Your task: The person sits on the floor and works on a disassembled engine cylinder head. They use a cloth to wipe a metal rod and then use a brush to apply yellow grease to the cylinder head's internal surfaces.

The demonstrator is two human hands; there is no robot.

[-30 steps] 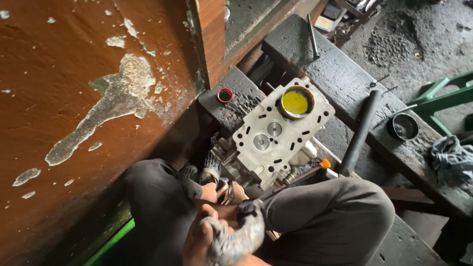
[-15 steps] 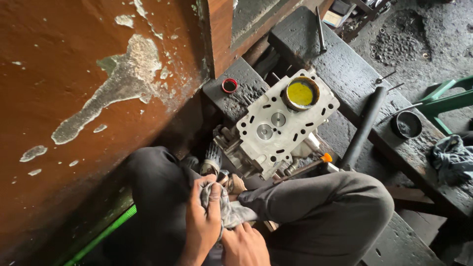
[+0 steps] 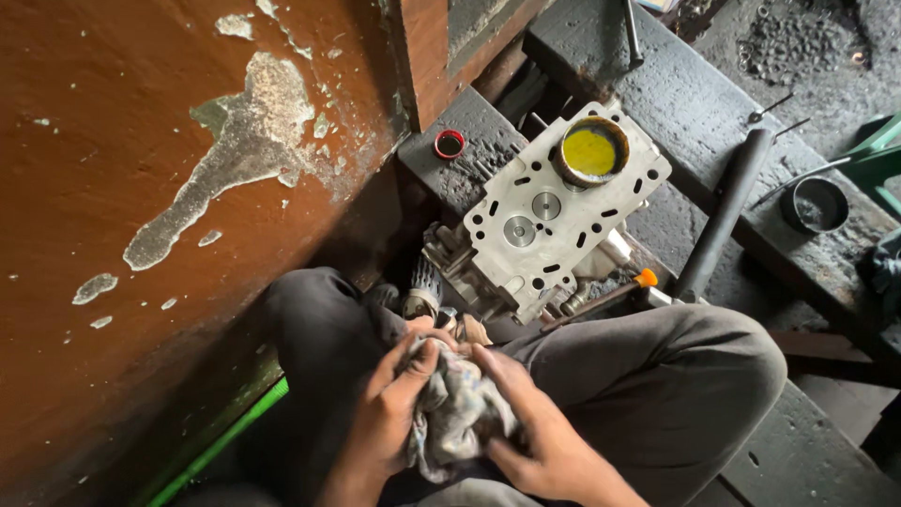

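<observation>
My left hand [image 3: 389, 413] and my right hand [image 3: 535, 432] both clutch a crumpled grey rag [image 3: 460, 413] in my lap, fingers wrapped around it from either side. Just beyond the hands, between my knees, lies a pale metal cylinder head [image 3: 563, 211], flat face up, with two round valves showing. A round tin holding yellow paste [image 3: 591, 150] rests on its far end. What the rag may cover is hidden.
A brown wall with flaking paint [image 3: 169, 188] fills the left. A small red cap [image 3: 450, 144] sits on the dark plank. A black tube [image 3: 723, 216], an orange-tipped tool [image 3: 610, 291] and a dark round bowl [image 3: 815, 205] lie to the right.
The view has shifted and my hands have risen in it. Both hands have closed around the rag together, with the right hand coming further forward onto it.
</observation>
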